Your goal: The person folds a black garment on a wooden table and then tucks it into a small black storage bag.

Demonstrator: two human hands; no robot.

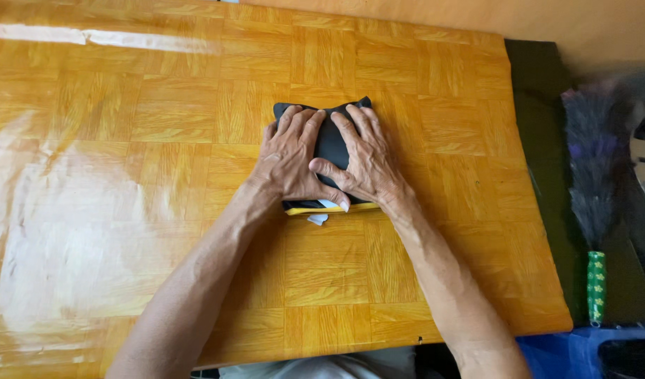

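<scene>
A small folded black garment [331,144] with a yellow edge and a white tag at its near side lies on the wooden-patterned table [161,175]. My left hand [289,160] lies flat on its left half, fingers spread and pointing away. On the right half, my right hand [364,156] presses down as well, its thumb crossing over toward the left hand. Both palms are pressed on the cloth, and most of the garment is hidden beneath them.
A feather duster [593,189] with dark feathers and a green patterned handle lies on a dark surface right of the table. A blue object [568,354] sits at the lower right. The table's right edge runs near the duster.
</scene>
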